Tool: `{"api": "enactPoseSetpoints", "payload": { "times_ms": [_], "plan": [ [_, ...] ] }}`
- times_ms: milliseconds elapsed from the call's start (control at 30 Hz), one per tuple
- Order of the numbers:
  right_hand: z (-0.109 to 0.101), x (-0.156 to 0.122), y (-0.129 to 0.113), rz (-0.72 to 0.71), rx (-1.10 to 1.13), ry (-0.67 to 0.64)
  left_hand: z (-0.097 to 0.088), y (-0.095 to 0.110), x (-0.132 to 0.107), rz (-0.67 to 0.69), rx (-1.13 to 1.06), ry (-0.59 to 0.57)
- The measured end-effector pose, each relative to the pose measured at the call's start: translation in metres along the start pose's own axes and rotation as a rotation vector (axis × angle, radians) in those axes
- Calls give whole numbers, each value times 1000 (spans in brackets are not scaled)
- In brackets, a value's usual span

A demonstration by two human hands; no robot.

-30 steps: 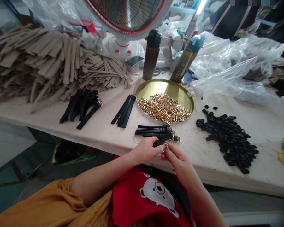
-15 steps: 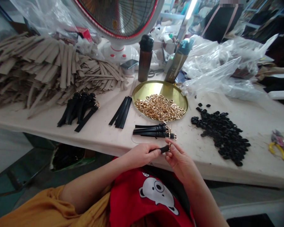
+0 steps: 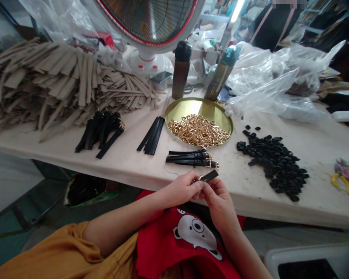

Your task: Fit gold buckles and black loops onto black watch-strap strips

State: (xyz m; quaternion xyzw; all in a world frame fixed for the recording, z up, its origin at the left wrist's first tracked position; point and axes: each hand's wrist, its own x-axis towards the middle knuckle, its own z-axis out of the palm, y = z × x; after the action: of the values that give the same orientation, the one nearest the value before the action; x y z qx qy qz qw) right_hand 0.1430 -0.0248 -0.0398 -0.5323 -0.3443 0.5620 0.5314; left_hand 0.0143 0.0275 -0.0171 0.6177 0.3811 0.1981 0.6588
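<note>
My left hand and my right hand meet at the table's near edge, both pinched on a short black strap whose free end points up and right. A small gold buckle seems to sit at the pinch, mostly hidden by my fingers. Just beyond them lies a small bundle of black straps with gold buckles. A round gold tray holding a heap of gold buckles stands behind that.
A pile of black loops lies right. Plain black strips and another strap bundle lie left, with a big heap of tan strips behind. Two bottles, a fan, plastic bags and pliers ring the table.
The strap in my hands has turned: its free end now sticks up and right from my fingers. Both hands stay close together at the table edge.
</note>
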Motion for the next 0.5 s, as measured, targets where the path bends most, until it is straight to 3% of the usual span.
{"api": "enactPoseSetpoints", "payload": {
  "times_ms": [100, 267, 400, 500],
  "plan": [
    [-1, -1, 1, 16, -26, -4, -1, -5, 0, -50, -55, -12],
    [-5, 5, 2, 35, -153, 97, -2, -7, 1, -95, -36, -23],
    [-3, 8, 3, 81, 4, 88, 0, -7, 3, -99, -14, 8],
    [-4, 4, 2, -59, -223, 149, 3, -7, 2, -109, -9, 4]
  ]
}}
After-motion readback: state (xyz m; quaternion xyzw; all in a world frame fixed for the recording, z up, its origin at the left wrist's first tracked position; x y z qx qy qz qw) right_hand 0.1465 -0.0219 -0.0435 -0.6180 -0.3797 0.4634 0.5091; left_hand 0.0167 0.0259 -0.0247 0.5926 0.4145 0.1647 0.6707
